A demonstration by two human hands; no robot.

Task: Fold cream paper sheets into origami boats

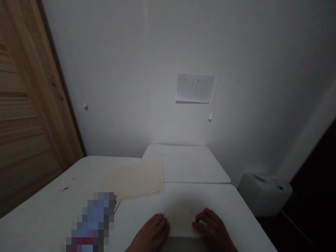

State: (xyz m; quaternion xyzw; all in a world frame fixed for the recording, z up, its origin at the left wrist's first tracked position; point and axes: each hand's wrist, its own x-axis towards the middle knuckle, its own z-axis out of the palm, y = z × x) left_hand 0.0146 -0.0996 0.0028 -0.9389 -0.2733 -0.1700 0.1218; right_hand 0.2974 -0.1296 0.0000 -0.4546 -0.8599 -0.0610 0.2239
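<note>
A thin cream sheet, which looks like cloth, lies on the white table between my two hands, at the near edge. My left hand is closed at the sheet's left edge, its fingers bunched together. Over the right edge, my right hand has its thumb and fingers curled in a pinch. A grey area covers the sheet's near side, and what it is cannot be made out. Farther left lies a flat stack of similar cream sheets, rounded at the left end with uneven layers at the right.
White table tops meet at seams before a pale wall. A pixelated object stands at left front. A printed chart hangs on the wall. Right of the table sits a white box-like container; a wooden door is at left.
</note>
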